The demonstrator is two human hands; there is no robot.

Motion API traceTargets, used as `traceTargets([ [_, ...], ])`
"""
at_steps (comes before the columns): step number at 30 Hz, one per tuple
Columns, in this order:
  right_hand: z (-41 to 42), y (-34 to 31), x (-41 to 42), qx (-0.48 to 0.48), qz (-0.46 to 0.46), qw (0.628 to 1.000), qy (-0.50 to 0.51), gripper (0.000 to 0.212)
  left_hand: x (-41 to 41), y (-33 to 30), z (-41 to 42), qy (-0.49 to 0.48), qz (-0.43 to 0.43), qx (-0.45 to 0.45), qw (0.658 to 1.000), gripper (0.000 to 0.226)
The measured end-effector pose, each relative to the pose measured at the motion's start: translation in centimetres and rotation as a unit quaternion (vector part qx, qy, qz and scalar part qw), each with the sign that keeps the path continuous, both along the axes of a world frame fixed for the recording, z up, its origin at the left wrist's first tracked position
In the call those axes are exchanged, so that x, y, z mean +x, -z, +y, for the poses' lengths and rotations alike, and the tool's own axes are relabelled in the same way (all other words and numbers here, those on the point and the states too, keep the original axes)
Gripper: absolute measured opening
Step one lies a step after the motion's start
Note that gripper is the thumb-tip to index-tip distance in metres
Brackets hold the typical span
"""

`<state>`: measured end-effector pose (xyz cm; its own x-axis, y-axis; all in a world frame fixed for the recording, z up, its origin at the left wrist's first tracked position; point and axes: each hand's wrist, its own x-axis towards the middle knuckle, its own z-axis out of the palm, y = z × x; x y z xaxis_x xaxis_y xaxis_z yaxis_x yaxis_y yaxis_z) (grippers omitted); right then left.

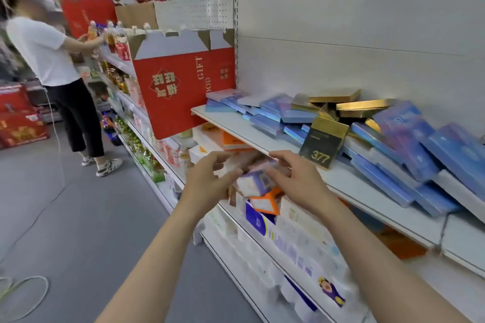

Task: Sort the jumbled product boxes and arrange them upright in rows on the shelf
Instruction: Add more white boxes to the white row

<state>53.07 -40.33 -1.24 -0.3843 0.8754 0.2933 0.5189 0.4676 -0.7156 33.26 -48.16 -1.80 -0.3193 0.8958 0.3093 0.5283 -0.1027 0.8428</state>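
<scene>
My left hand (210, 178) and right hand (291, 178) are pinching a small white-and-purple box (253, 182) from either side, just under the shelf (367, 186) edge, probably so I can turn it upright. Up and right of the grip, the blue boxes (393, 149) and gold boxes (341, 105) lie jumbled flat, one black-and-gold box (324, 143) propped at the front. Nothing's in rows yet.
</scene>
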Motion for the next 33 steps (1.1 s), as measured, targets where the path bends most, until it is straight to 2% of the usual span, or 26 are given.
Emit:
traceTargets([
  [5, 8.9, -3.3, -8.1, 0.0, 0.0, 1.0, 0.0, 0.042, -8.2, -3.3, 9.4, 0.014, 0.033, 0.003, 0.999, 0.044],
  [10, 15.7, -4.0, -13.8, -0.014, 0.003, 0.999, 0.038, 0.04, -14.8, -3.3, 17.3, 0.038, 0.011, -0.01, 0.999, 0.044],
  [19, 29.7, -2.6, -22.1, 0.017, -0.043, 0.981, 0.19, 0.04, -25.7, -1.2, 34.8, 0.12, -0.014, -0.004, 0.993, 0.053],
  [21, 33.0, -2.0, -23.7, 0.046, -0.086, 0.963, 0.252, 0.04, -27.7, -0.9, 38.7, 0.152, -0.013, -0.015, 0.988, 0.056],
  [23, 35.6, -1.5, -24.7, 0.046, -0.192, 0.93, 0.31, 0.042, -29.0, -0.7, 42.0, 0.182, -0.009, -0.031, 0.983, 0.055],
  [25, 36.8, -0.8, -25.5, 0.031, -0.293, 0.898, 0.327, 0.044, -29.8, -0.5, 44.9, 0.215, -0.007, -0.037, 0.976, 0.054],
  [26, 37.1, -0.5, -25.8, 0.028, -0.308, 0.895, 0.322, 0.042, -30.0, -0.5, 46.2, 0.229, -0.002, -0.037, 0.973, 0.054],
  [30, 37.5, -0.3, -26.8, 0.021, -0.196, 0.923, 0.329, 0.032, -28.8, -0.2, 50.4, 0.291, 0.026, -0.022, 0.956, 0.052],
  [31, 37.8, -0.5, -26.9, 0.014, -0.178, 0.915, 0.361, 0.036, -28.2, -0.1, 51.0, 0.309, 0.026, -0.026, 0.95, 0.051],
  [33, 38.5, -1.0, -27.1, -0.036, -0.162, 0.888, 0.429, 0.062, -27.0, 0.4, 51.7, 0.34, 0.029, -0.03, 0.94, 0.05],
])
